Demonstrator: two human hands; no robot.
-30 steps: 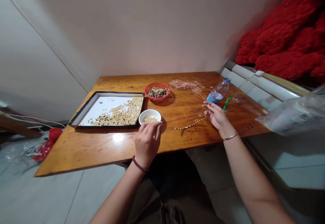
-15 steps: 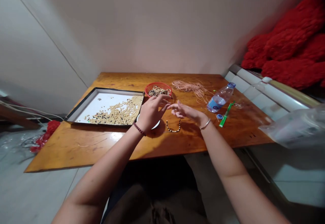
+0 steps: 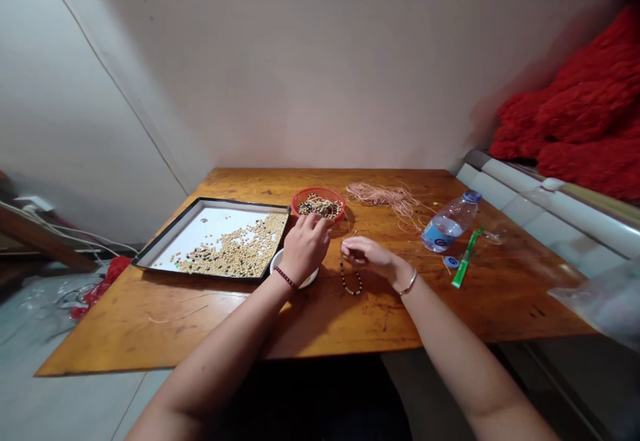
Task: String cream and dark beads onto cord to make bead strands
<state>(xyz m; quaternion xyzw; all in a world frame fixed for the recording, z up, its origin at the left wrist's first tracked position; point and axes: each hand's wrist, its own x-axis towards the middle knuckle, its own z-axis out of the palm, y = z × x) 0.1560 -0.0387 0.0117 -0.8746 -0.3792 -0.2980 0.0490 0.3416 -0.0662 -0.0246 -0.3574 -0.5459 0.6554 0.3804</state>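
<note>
Pinching the upper end of the beaded string (image 3: pixel 351 282) between the fingertips of my right hand (image 3: pixel 370 257), I hold it just above the counter (image 3: pixel 400 321). The strung part, dark and pale beads, hangs in a short loop directly under that hand, on the side nearest me. I cannot tell whether the loop touches the wood.

My left hand (image 3: pixel 306 246) sits just beside the right one, with a narrow gap between them and the string on the far side of that gap. Its fingers are loosely curled and stretch forward to the near rim of the red basket (image 3: pixel 338 214), which holds mixed beads. Whether a bead sits between those fingertips, I cannot tell. Under the palm and wrist of this hand lies the white bowl (image 3: pixel 277 264), mostly covered by it.

Out beyond my left hand, on its outer side, lies the black-rimmed tray (image 3: pixel 220 219) with pale beads scattered across it. Ahead of my right hand, past the basket, lies a loose bundle of pink cord (image 3: pixel 385 195). Further out on the right hand's outer side are a water bottle (image 3: pixel 447 226) on its side and a green tool (image 3: pixel 465 266), both well apart from the string.
</note>
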